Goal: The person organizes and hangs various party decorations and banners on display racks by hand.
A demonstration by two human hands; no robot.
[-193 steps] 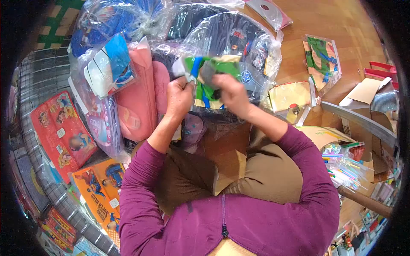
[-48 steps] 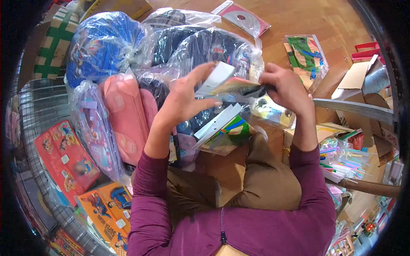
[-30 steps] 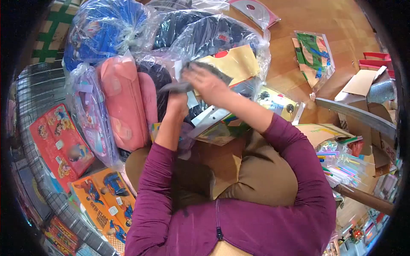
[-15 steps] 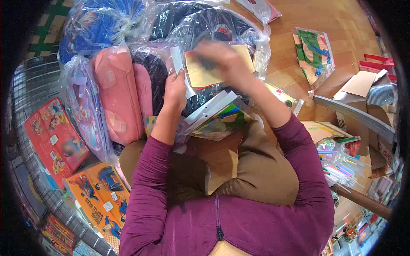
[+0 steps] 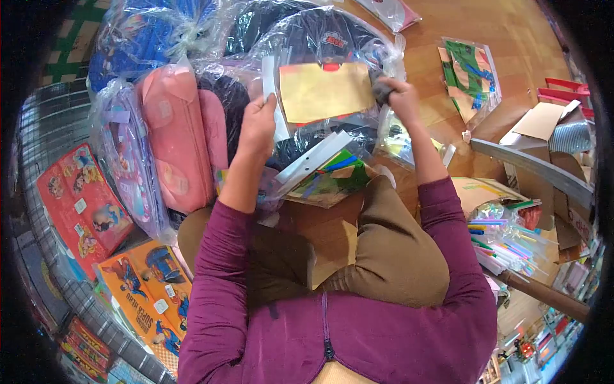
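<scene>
My left hand (image 5: 257, 125) is closed on the white edge strip of a clear plastic packet (image 5: 270, 86). Inside the packet shows a pale yellow card (image 5: 325, 96) with red along its edges. Balled up in my right hand (image 5: 403, 99) is a dark grey cloth (image 5: 381, 88), at the packet's right edge. Below the packet, at my lap, lies another clear packet (image 5: 329, 179) with a white strip and green, camouflage-like contents. Behind both hands stands a dark backpack (image 5: 313, 38) wrapped in clear plastic.
Left of me are a pink pencil case (image 5: 176, 137), a purple wrapped bag (image 5: 125, 153), a red folder (image 5: 83, 205) and an orange superhero folder (image 5: 144, 297). On the wooden floor at right lie a camouflage packet (image 5: 470, 77), a metal bar (image 5: 531, 169) and colourful straw-like sticks (image 5: 505, 246).
My right hand has swept from over the card's middle to its right edge, carrying the cloth. My left hand keeps hold of the packet and has barely shifted.
</scene>
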